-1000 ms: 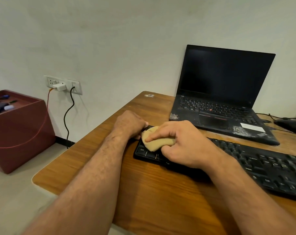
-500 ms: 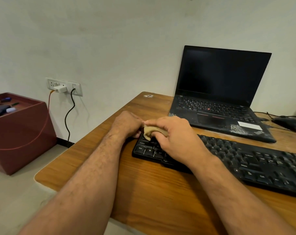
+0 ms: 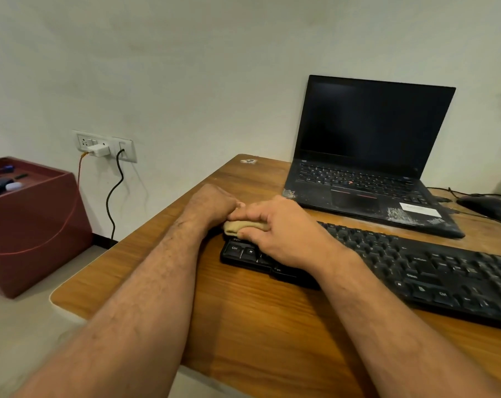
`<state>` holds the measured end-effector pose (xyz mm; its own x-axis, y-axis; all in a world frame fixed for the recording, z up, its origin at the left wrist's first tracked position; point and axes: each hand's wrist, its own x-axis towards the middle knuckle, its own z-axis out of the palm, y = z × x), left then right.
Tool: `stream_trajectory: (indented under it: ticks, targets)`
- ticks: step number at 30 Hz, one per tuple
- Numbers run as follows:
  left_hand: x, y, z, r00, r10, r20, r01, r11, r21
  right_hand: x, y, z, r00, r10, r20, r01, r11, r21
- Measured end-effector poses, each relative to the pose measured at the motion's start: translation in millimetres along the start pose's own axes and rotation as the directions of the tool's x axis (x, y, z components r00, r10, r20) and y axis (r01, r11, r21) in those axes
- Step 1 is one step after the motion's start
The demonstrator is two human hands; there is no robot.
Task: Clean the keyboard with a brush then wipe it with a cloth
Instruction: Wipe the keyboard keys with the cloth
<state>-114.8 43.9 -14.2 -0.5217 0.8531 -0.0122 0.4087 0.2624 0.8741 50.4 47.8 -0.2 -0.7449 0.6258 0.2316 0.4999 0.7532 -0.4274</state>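
the right hand sits on the left end of the black keyboard, fingers and thumb curled round a folded tan cloth and pressing it onto the keys at the far left corner. the left hand is at the cloth's 10 o'clock, touching the right hand's fingertips; its fingers curl at the keyboard's left edge, but whether they grip that edge cannot be told, as they are hidden behind the knuckles. both forearms run in from the bottom of the view. the keyboard lies slanted across a wooden desk, its right end running off toward 4 o'clock; the ctrl key shows just below the cloth. an open black laptop with a dark screen stands at the keyboard's 12 o'clock, near it but apart. a black mouse with its cable lies at the laptop's 3 o'clock. off the desk, toward 9 o'clock, a dark red box stands on the floor with small items on top, and a wall socket above it holds a white charger and a black cable.
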Motion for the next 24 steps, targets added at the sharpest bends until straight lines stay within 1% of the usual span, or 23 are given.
stream_trajectory:
  ticks: [1, 2, 5, 6, 7, 9, 10, 11, 12, 13, 15, 16, 17, 18, 20, 21, 22, 23, 24]
  targets:
    - [0.4, -0.3, 0.1, 1.0, -0.008, 0.006, 0.008, 1.0, -0.007, 3.8, -0.1, 1.4, 1.0, 0.006, 0.004, -0.006, 1.0, -0.03]
    - [0.8, -0.3, 0.2, 1.0, -0.02, 0.015, 0.021, 1.0, -0.019, 7.3, 0.9, 2.3, 0.999, 0.024, -0.025, -0.025, 0.997, -0.069]
    - [-1.1, 1.2, 0.8, 0.992, -0.098, 0.081, 0.107, 0.988, -0.115, 14.0, 8.7, -1.0, 0.968, 0.13, -0.214, -0.18, 0.955, -0.235]
    - [-1.4, 0.8, 1.3, 0.99, -0.112, 0.085, 0.123, 0.983, -0.139, 13.6, 13.2, -4.5, 0.958, 0.148, -0.248, -0.208, 0.948, -0.239]
    - [-0.6, -0.3, 2.1, 0.99, -0.111, 0.084, 0.123, 0.981, -0.152, 12.5, 17.2, -7.7, 0.961, 0.151, -0.233, -0.199, 0.96, -0.196]
    - [0.9, -1.3, 3.3, 0.995, -0.079, 0.057, 0.087, 0.985, -0.147, 7.7, 18.9, -13.3, 0.994, 0.082, -0.077, -0.089, 0.992, -0.094]
    - [2.0, -1.3, 4.4, 0.997, -0.064, 0.038, 0.068, 0.989, -0.131, 6.0, 16.9, -13.0, 0.999, 0.038, 0.01, -0.037, 0.993, -0.111]
    - [2.9, -1.1, 4.9, 0.998, -0.056, 0.027, 0.059, 0.992, -0.115, 6.0, 15.1, -10.4, 0.998, 0.022, 0.051, -0.014, 0.988, -0.153]
    - [2.8, -0.5, 5.1, 0.998, -0.056, 0.025, 0.058, 0.992, -0.108, 7.8, 14.5, -5.9, 0.999, 0.043, 0.026, -0.038, 0.982, -0.188]
    - [2.3, 0.0, 5.3, 0.997, -0.068, 0.036, 0.072, 0.991, -0.112, 11.3, 15.5, -2.2, 0.995, 0.083, -0.05, -0.092, 0.975, -0.204]
    - [1.2, 0.2, 5.6, 0.995, -0.09, 0.043, 0.095, 0.987, -0.127, 16.4, 17.9, -1.4, 0.961, 0.16, -0.225, -0.213, 0.948, -0.237]
    - [1.8, -0.2, 5.9, 0.995, -0.094, 0.037, 0.098, 0.987, -0.126, 16.9, 19.8, -3.4, 0.949, 0.182, -0.258, -0.247, 0.936, -0.251]
    - [2.7, -1.3, 6.4, 0.996, -0.089, 0.029, 0.092, 0.99, -0.11, 16.0, 20.9, -5.4, 0.95, 0.184, -0.253, -0.247, 0.938, -0.245]
    - [4.1, -2.2, 7.4, 0.997, -0.075, 0.012, 0.075, 0.994, -0.081, 13.5, 20.4, -8.1, 0.963, 0.163, -0.217, -0.209, 0.956, -0.208]
    - [5.6, -2.7, 7.9, 0.999, -0.034, -0.031, 0.034, 0.999, 0.004, 6.0, 13.0, -11.3, 0.995, 0.042, -0.086, -0.054, 0.989, -0.141]
    - [7.0, -2.9, 8.4, 0.999, -0.015, -0.05, 0.017, 0.999, 0.036, 4.1, 9.1, -9.5, 0.999, -0.021, -0.039, 0.015, 0.987, -0.158]
    - [7.7, -3.1, 8.9, 0.998, -0.001, -0.063, 0.004, 0.998, 0.058, 4.6, 8.0, -5.8, 0.998, -0.052, -0.031, 0.045, 0.981, -0.188]
    - [6.1, -2.4, 8.9, 0.998, -0.003, -0.065, 0.007, 0.998, 0.057, 7.0, 8.9, -2.3, 0.997, -0.028, -0.066, 0.014, 0.979, -0.202]
    - [4.6, -1.8, 9.1, 0.998, -0.017, -0.063, 0.019, 0.999, 0.036, 9.5, 10.2, -0.6, 0.992, 0.033, -0.121, -0.055, 0.982, -0.182]
